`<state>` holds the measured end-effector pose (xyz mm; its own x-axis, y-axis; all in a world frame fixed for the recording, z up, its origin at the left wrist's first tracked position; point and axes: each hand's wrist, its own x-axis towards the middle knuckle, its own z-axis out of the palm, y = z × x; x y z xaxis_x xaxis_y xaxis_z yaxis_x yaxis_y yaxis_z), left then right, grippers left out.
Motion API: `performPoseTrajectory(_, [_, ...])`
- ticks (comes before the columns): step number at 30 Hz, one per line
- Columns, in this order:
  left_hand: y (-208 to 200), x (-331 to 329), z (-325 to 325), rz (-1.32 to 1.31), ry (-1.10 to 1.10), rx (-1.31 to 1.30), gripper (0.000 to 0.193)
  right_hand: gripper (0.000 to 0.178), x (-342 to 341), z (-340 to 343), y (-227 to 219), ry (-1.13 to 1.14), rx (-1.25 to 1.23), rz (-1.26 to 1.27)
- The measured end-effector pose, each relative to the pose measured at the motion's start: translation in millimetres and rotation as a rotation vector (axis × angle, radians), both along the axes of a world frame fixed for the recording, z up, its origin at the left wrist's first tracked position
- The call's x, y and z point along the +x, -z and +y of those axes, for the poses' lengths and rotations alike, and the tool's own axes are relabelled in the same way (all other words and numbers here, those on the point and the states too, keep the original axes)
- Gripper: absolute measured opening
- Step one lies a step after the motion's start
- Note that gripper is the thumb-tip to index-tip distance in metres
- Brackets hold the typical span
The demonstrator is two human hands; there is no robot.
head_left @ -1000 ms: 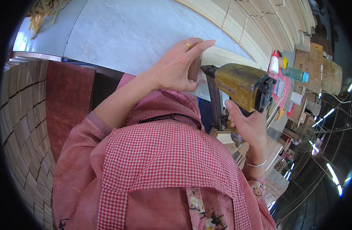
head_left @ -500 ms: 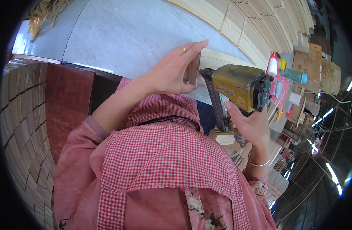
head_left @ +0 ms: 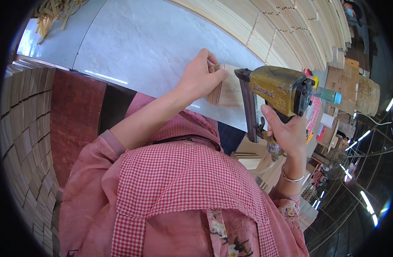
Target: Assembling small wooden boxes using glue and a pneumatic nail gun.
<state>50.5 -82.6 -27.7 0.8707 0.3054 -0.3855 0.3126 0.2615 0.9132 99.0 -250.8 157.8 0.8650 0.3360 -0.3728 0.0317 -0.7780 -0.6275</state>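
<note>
My left hand (head_left: 198,79) is closed on the near end of a small wooden piece on the table, its thumb and curled fingers at the top edge. That piece has a pale wooden board (head_left: 231,88) with a darker brown strip (head_left: 214,95) across its left end. My right hand (head_left: 288,130) is wrapped round the handle of a worn yellow and black nail gun (head_left: 271,81). The gun is upright, its nose at the upper left, over or beside the board's right part; whether it touches the wood I cannot tell. The gun hides the board's far right end.
Pale wooden boards (head_left: 290,32) lie stacked along the table's far side. The table (head_left: 140,38) has a glossy grey-white top. Elastic bands (head_left: 50,17) lie at far left, above stacked wood pieces (head_left: 27,124). A teal-capped bottle (head_left: 329,95) and cardboard (head_left: 340,77) stand at right.
The nail gun has shifted right, away from the brown strip, showing more of the board. My left fingers, stretched out before, have curled into a grip on the piece.
</note>
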Motion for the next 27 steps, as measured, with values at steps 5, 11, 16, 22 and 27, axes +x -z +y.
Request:
performPoseTrajectory(5, [0,4,-2,0.003,-0.057,-0.104,0.031,0.029,11,4,2,-0.038,-0.01,0.026])
performPoseTrajectory(11, [1,3,-2,-0.014,-0.074,-0.11,0.03,0.031,19,4,8,-0.133,0.031,-0.025])
performPoseTrajectory(16, [2,2,-2,-0.019,-0.073,-0.079,0.03,0.033,26,19,-9,-0.047,-0.237,0.115])
performPoseTrajectory(22, [-1,1,-3,-0.036,-0.105,-0.102,0.029,0.032,40,12,-6,-0.138,-0.151,0.071])
performPoseTrajectory(27, [-15,-3,0,-0.002,-0.009,0.076,0.045,0.028,41,-16,-5,-0.167,-0.036,-0.128])
